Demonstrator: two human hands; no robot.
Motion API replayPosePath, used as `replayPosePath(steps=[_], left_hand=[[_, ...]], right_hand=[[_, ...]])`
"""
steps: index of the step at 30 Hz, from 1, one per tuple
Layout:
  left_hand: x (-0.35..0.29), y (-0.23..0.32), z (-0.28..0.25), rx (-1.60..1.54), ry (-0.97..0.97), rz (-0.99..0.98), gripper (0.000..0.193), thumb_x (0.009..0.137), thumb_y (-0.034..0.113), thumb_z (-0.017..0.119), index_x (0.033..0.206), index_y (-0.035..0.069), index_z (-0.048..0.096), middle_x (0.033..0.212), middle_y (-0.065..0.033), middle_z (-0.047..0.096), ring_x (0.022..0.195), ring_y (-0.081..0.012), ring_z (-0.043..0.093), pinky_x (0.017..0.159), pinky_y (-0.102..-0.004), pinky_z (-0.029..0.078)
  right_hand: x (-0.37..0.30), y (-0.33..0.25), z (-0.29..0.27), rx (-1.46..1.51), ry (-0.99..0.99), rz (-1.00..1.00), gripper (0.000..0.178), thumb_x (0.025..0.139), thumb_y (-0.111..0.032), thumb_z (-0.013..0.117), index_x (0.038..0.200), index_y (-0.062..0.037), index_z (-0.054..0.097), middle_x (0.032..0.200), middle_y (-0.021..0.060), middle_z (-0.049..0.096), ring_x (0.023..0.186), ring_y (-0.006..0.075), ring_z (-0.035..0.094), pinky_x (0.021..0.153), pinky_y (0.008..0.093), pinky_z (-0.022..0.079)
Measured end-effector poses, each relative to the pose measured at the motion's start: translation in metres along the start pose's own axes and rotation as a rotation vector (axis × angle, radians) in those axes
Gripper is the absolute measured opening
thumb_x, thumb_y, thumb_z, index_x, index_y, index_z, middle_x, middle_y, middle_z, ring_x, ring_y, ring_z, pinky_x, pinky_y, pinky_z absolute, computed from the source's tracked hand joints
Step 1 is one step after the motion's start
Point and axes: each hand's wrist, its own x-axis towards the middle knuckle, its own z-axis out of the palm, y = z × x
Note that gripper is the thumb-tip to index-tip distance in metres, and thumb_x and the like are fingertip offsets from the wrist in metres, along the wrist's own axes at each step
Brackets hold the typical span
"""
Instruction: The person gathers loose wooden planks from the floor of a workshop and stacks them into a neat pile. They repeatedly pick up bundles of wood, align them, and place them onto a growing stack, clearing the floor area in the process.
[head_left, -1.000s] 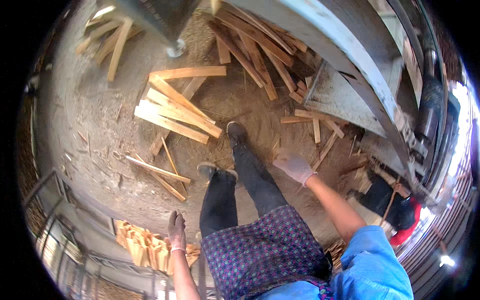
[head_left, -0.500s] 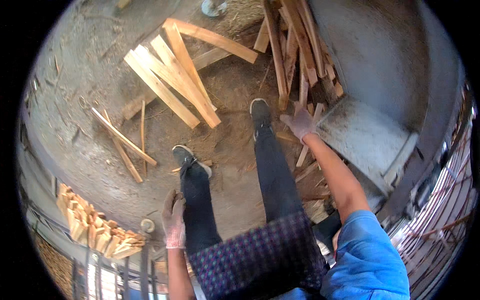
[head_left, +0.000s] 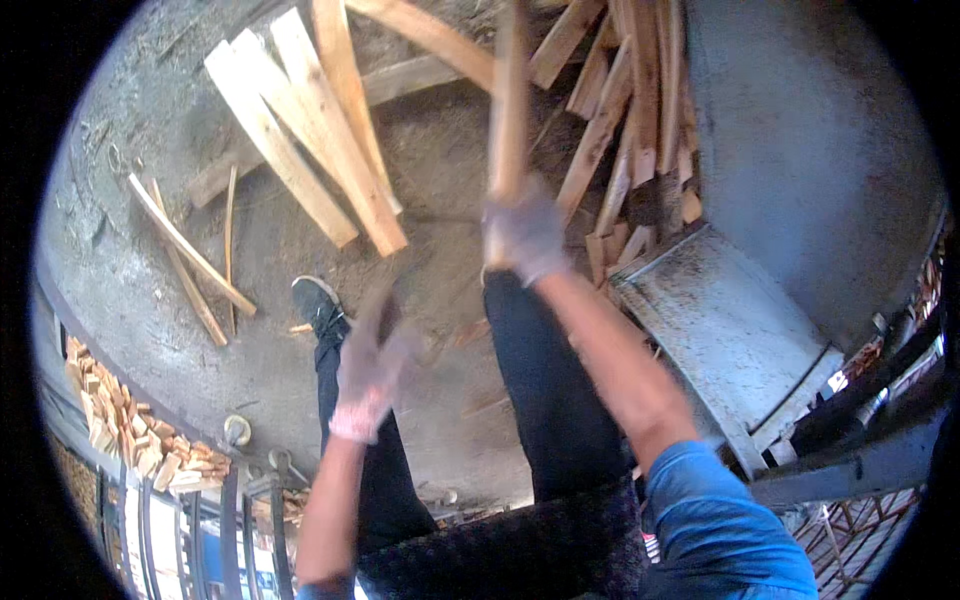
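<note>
My right hand [head_left: 525,228], in a pale work glove, is closed round the near end of a long wooden plank [head_left: 508,110]. The plank stretches away from me and its far end runs out at the top of the view. Over my left thigh, my gloved left hand [head_left: 375,365] is blurred, with thumb and fingers apart and nothing visible in it. Beyond it lie several pale planks [head_left: 325,130], fanned out on the dirt floor. A pile of longer, browner planks [head_left: 645,90] lies to the right of the held one.
A grey metal plate [head_left: 730,310] with a raised edge sits at my right. Thin wood strips [head_left: 190,245] lie on the left floor. At the lower left, short wood pieces [head_left: 140,430] are heaped beside metal bars [head_left: 230,530]. My shoe [head_left: 318,305] rests near the planks.
My right hand has taken hold of a plank from the right-hand pile and moved it left. My left hand has come up and inward. The view has shifted.
</note>
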Motion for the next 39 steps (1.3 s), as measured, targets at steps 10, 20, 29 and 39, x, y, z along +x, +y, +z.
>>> replayPosePath(steps=[10,20,29,39], left_hand=[[0.103,-0.071,-0.168,-0.129,0.686,-0.263,0.031,0.091,0.036,0.068,0.086,0.006,0.064,0.074,-0.0032,0.059,0.062,-0.0156,0.055,0.057,-0.0326,0.047],[0.101,-0.118,-0.102,0.409,0.431,0.07,0.07,0.089,0.013,0.07,0.152,0.004,0.04,0.145,-0.0202,0.053,0.132,-0.029,0.053,0.11,-0.0376,0.042],[0.165,0.018,0.144,0.108,-0.172,0.023,0.074,0.089,0.013,0.072,0.151,-0.003,0.037,0.138,-0.0172,0.058,0.127,-0.0231,0.056,0.108,-0.0338,0.043],[0.28,0.032,0.257,-0.059,-0.248,0.23,0.093,0.088,0.038,0.076,0.154,-0.005,0.028,0.151,-0.0202,0.046,0.137,-0.0237,0.047,0.114,-0.0329,0.037]], right_hand=[[0.009,0.001,-0.053,0.076,-0.062,0.039,0.088,0.077,-0.052,0.074,0.139,0.0035,0.046,0.135,0.034,0.054,0.126,0.0447,0.054,0.107,0.0474,0.043],[0.231,0.245,-0.201,-0.071,0.169,0.104,0.103,0.073,-0.055,0.08,0.146,0.0048,0.039,0.14,0.0215,0.054,0.125,0.0316,0.056,0.108,0.0391,0.043],[0.223,0.233,-0.156,0.165,0.093,0.081,0.08,0.076,-0.038,0.08,0.139,0.0013,0.049,0.125,0.0184,0.065,0.112,0.0301,0.064,0.097,0.0381,0.049],[0.136,0.185,-0.07,0.075,0.219,0.028,0.062,0.08,-0.039,0.076,0.123,0.0017,0.056,0.113,0.0217,0.068,0.103,0.0385,0.067,0.088,0.0458,0.052]])
